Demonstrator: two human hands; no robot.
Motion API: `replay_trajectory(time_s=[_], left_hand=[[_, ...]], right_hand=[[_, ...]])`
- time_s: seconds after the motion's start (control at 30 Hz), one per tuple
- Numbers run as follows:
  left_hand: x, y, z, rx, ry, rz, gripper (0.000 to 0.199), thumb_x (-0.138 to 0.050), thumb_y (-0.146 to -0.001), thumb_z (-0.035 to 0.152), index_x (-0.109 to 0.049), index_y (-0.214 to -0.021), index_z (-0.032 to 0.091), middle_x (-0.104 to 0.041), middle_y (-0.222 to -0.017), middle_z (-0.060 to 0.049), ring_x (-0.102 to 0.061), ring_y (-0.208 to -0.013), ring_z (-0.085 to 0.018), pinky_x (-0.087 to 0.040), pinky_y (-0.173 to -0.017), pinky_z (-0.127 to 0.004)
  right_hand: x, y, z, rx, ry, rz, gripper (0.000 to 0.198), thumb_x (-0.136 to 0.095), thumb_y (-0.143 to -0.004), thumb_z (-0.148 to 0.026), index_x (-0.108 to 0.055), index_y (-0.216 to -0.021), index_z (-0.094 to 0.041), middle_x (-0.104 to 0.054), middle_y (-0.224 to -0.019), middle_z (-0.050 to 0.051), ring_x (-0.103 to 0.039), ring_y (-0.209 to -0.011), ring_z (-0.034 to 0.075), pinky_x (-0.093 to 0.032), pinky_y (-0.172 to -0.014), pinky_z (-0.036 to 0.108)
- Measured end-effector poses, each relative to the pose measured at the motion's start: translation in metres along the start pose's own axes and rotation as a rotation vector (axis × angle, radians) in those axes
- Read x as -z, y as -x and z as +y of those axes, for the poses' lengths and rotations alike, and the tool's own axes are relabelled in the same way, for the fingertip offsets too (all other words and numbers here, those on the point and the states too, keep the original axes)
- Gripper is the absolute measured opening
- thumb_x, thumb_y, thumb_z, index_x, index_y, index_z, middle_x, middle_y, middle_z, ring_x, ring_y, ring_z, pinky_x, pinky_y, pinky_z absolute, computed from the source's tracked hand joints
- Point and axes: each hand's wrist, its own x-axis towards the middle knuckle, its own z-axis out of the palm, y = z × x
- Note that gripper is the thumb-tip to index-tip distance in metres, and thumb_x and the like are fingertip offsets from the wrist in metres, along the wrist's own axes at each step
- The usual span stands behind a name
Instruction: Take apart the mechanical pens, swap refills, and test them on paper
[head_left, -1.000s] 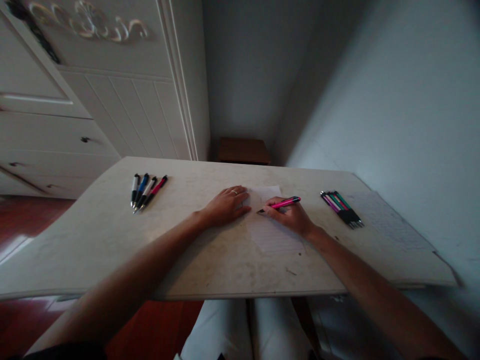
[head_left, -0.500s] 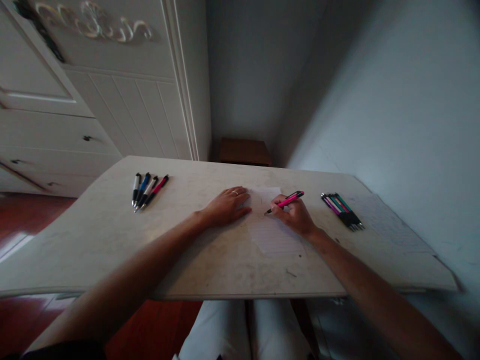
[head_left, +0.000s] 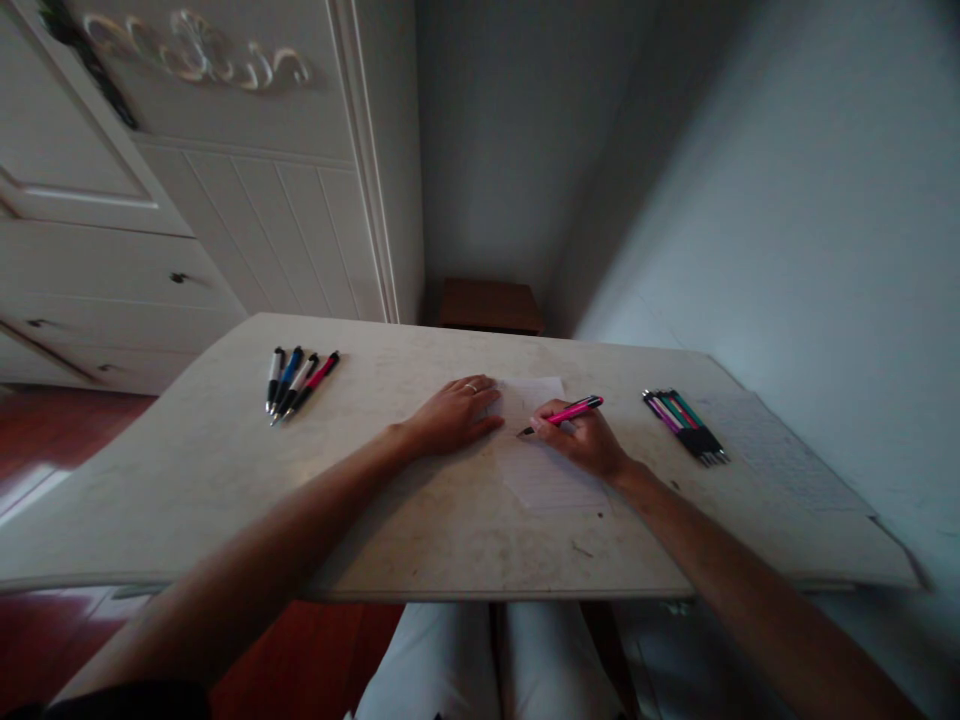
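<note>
A lined sheet of paper [head_left: 555, 480] lies on the pale table in front of me. My left hand [head_left: 454, 415] rests flat, fingers stretched out, with its fingertips on the sheet's left edge; a ring shows on one finger. My right hand [head_left: 585, 440] is closed around a pink pen [head_left: 571, 411] with black ends. The pen leans to the right, its tip at the paper just right of my left thumb. Any marks on the sheet are too faint to read.
Several pens [head_left: 296, 385] lie fanned at the table's left. To the right is a row of several coloured pens [head_left: 684, 425], beside a sheet covered in writing [head_left: 787, 450]. A white cabinet [head_left: 262, 230] stands left, a wall [head_left: 810, 230] right, a brown wooden piece [head_left: 489, 305] behind.
My right hand and the pink pen have shifted slightly left and toward me, the tip now lower on the sheet. My left hand stays in place on the paper.
</note>
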Motion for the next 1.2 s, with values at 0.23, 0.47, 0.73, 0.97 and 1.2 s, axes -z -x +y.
replay_trajectory(time_s=[0.23, 0.47, 0.73, 0.97, 1.2], left_hand=[[0.001, -0.001, 0.001, 0.013, 0.003, -0.008, 0.048, -0.047, -0.095, 0.045, -0.055, -0.130, 0.011, -0.052, -0.141, -0.017, -0.047, -0.132, -0.028, -0.037, -0.112, -0.042], [-0.001, -0.001, 0.000, 0.006, -0.002, -0.008, 0.050, -0.046, -0.096, 0.045, -0.055, -0.129, 0.009, -0.052, -0.140, -0.019, -0.046, -0.133, -0.028, -0.036, -0.112, -0.041], [0.000, 0.000, 0.000, 0.010, -0.008, -0.007, 0.049, -0.045, -0.096, 0.047, -0.055, -0.129, 0.012, -0.052, -0.141, -0.017, -0.047, -0.132, -0.027, -0.037, -0.112, -0.042], [0.002, -0.001, 0.002, 0.015, 0.005, -0.016, 0.048, -0.046, -0.096, 0.044, -0.056, -0.129, 0.011, -0.051, -0.141, -0.018, -0.046, -0.133, -0.027, -0.036, -0.113, -0.041], [0.000, 0.000, 0.000, 0.011, -0.004, -0.015, 0.050, -0.045, -0.096, 0.046, -0.055, -0.130, 0.010, -0.051, -0.142, -0.017, -0.045, -0.133, -0.027, -0.036, -0.113, -0.042]], right_hand=[[0.001, 0.001, 0.000, -0.019, -0.014, -0.008, 0.022, -0.058, -0.086, -0.035, -0.067, -0.075, -0.019, -0.067, -0.069, 0.003, -0.059, -0.064, 0.017, -0.046, -0.059, 0.028], [0.003, 0.001, 0.001, 0.011, -0.010, -0.056, 0.022, -0.058, -0.084, -0.034, -0.066, -0.071, -0.019, -0.066, -0.067, 0.003, -0.059, -0.063, 0.017, -0.046, -0.060, 0.028], [0.014, 0.000, 0.005, 0.050, 0.067, 0.023, 0.019, -0.058, -0.082, -0.030, -0.064, -0.067, -0.020, -0.066, -0.064, 0.002, -0.060, -0.061, 0.017, -0.048, -0.061, 0.028], [0.010, 0.001, -0.001, 0.013, -0.050, -0.043, 0.017, -0.061, -0.082, -0.032, -0.066, -0.072, -0.019, -0.068, -0.068, 0.003, -0.062, -0.063, 0.017, -0.050, -0.063, 0.029], [0.011, 0.001, -0.002, -0.042, -0.119, -0.107, 0.019, -0.062, -0.081, -0.034, -0.067, -0.072, -0.018, -0.067, -0.066, 0.003, -0.060, -0.061, 0.016, -0.049, -0.059, 0.027]])
